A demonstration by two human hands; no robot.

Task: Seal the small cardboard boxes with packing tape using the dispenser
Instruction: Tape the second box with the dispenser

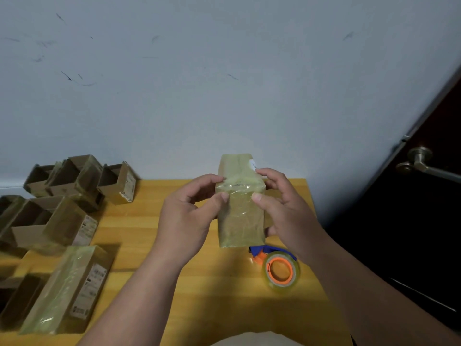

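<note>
Nearest on the table point(154, 245), one dispenser point(278, 264) is laid flat, its clear roll seated on an orange hub with a blue body behind. Above it, one box point(240, 216) is held upright over the table, wrapped in glossy, yellowish, wrinkled tape, with a white label at its far top; it is gripped at its left edge by the left hand point(185, 218) and at its right edge by the right hand point(284, 208), both thumbs pressed on the near face. At the left, one taped box point(67, 288) is laid flat, and beyond it roughly six open boxes point(74, 181) are clustered, the exact count being unclear.
</note>
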